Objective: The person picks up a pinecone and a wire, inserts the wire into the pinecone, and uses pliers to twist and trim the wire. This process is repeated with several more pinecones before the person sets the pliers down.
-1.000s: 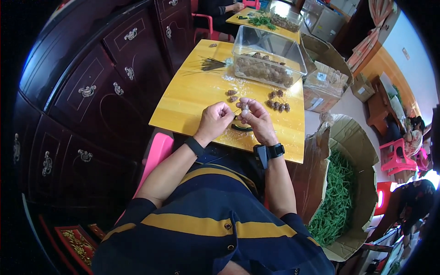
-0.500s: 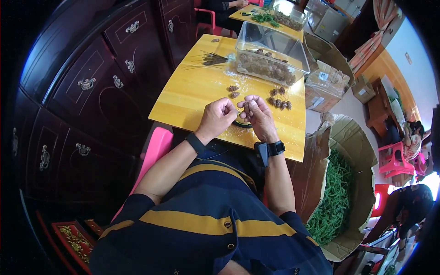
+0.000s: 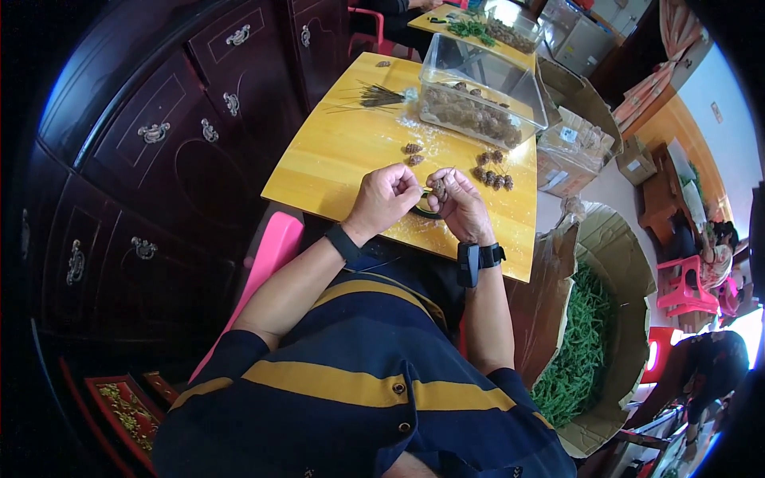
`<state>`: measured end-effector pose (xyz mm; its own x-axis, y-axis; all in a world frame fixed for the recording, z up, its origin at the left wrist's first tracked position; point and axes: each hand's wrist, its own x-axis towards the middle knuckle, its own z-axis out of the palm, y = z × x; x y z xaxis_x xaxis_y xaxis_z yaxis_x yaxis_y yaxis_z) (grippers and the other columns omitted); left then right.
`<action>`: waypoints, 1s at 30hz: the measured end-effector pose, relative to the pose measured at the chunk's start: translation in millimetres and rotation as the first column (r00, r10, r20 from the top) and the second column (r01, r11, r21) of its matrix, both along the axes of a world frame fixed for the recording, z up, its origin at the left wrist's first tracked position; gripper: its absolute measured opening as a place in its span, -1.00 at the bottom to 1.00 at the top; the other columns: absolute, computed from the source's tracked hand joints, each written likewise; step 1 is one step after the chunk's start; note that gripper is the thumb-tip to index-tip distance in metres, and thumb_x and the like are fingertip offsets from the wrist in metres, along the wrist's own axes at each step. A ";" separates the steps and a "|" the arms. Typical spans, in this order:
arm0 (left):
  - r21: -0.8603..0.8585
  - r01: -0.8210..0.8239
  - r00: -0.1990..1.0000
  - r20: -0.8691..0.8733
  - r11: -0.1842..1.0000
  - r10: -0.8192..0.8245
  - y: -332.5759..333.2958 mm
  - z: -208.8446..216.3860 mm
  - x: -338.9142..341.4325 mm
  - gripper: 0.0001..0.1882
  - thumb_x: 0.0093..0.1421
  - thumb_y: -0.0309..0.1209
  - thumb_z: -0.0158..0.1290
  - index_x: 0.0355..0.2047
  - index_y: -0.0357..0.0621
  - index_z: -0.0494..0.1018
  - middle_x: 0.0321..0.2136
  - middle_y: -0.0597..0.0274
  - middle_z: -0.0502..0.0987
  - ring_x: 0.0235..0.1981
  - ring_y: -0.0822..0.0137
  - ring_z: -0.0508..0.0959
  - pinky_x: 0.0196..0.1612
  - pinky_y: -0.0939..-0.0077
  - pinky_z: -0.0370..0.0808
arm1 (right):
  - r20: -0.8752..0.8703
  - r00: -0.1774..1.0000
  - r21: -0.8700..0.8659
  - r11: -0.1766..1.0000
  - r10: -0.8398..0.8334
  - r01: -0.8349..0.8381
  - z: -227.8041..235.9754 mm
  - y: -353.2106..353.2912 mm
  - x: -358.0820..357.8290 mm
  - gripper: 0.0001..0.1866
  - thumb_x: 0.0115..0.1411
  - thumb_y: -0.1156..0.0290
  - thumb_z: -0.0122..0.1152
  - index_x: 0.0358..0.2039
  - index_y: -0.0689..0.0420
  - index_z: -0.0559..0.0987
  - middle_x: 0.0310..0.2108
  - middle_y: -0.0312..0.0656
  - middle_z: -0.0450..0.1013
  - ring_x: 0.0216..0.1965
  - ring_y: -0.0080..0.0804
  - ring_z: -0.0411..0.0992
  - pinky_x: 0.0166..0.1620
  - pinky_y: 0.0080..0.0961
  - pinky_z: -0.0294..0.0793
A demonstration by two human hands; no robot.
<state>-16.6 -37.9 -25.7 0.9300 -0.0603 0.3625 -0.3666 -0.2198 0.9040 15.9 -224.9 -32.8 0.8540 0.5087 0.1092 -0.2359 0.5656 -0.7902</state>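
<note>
Over the near edge of the yellow table (image 3: 319,163), my two hands work close together. My right hand (image 3: 464,209) is closed on a small brown pine cone (image 3: 439,190), held between thumb and fingers. My left hand (image 3: 381,201) is pinched just beside the cone; whatever its fingertips hold is too small to tell. Beneath the hands lies a dark round ring-shaped thing (image 3: 425,214), partly covered by them. Two loose pine cones (image 3: 413,149) rest beyond my left hand. A group of several pine cones (image 3: 492,177) with thin stems sits beyond my right hand.
A clear plastic bin (image 3: 482,72) of pine cones stands at the table's far side, beside a bundle of thin dark wires (image 3: 381,95). At right, an open cardboard box (image 3: 629,319) holds green artificial foliage (image 3: 578,350). Dark cabinets (image 3: 159,159) line the left; a pink chair (image 3: 275,247) stands near.
My right hand has turned slightly, and the pine cone now shows more plainly between its fingers. My left hand stays pinched beside it. The whole view has shifted a little.
</note>
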 end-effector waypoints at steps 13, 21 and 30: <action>-0.089 -0.012 0.999 0.038 0.996 0.016 2.2 4.6 -0.9 -0.89 0.09 -0.56 0.13 -0.54 -0.25 0.43 -0.66 0.42 0.44 -0.61 0.68 0.39 -0.53 0.68 0.38 | -0.006 1.000 -0.100 0.995 0.002 -0.002 -1.4 -1.5 -1.1 -0.74 0.37 0.27 0.06 -0.14 0.21 0.52 -0.30 -0.23 0.52 -0.40 -0.52 0.47 -0.29 -0.61 0.48; -0.216 0.116 0.992 -0.025 0.970 -0.124 6.3 8.9 -1.6 -0.89 0.13 -0.59 0.13 -0.50 -0.23 0.43 -0.60 0.47 0.45 -0.57 0.71 0.39 -0.49 0.74 0.38 | 0.024 0.999 -0.129 0.991 0.043 -0.040 -0.6 -0.3 -2.1 -0.75 0.38 0.26 0.04 -0.14 0.19 0.52 -0.32 -0.25 0.52 -0.38 -0.52 0.48 -0.26 -0.61 0.52; -0.060 -0.019 0.998 0.060 0.998 0.023 5.8 0.1 -0.8 -0.91 0.12 -0.61 0.12 -0.48 -0.23 0.44 -0.57 0.45 0.47 -0.55 0.70 0.42 -0.47 0.76 0.40 | 0.109 0.989 -0.322 0.938 -0.099 0.129 -12.0 5.5 3.4 -0.78 0.39 0.22 0.04 -0.15 0.11 0.48 -0.30 -0.29 0.51 -0.31 -0.53 0.49 -0.19 -0.62 0.48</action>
<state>-17.4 -32.1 -25.6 0.9071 -0.0177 0.4206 -0.4170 -0.1748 0.8920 19.3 -219.4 -44.8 0.9027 0.4292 0.0315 -0.1050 0.2906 -0.9511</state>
